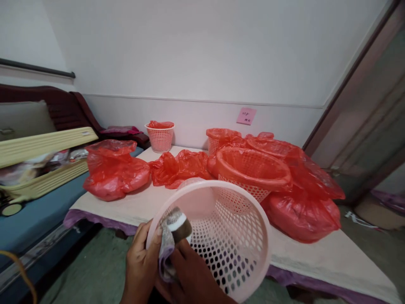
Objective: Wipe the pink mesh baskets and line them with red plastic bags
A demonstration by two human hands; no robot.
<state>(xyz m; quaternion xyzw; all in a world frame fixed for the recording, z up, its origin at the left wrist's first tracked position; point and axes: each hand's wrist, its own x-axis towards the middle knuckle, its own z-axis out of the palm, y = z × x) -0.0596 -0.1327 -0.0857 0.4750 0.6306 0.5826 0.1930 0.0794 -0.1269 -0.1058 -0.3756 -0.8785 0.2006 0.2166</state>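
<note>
A pink perforated plastic basket [228,236] is tipped with its mouth toward me, low in the middle of the view. My left hand [141,264] grips its rim on the left side. My right hand [193,274] is closed on a striped brown, white and grey cloth [172,234] that presses against the inside of the rim. Both hands are in front of the near edge of the table [332,257].
On the table lie several red plastic bags [114,171], a basket lined with a red bag [253,171], and two more lined baskets [160,136] by the wall. A pink note [246,115] sticks to the wall. An open yellow case [41,162] lies on the bed at left.
</note>
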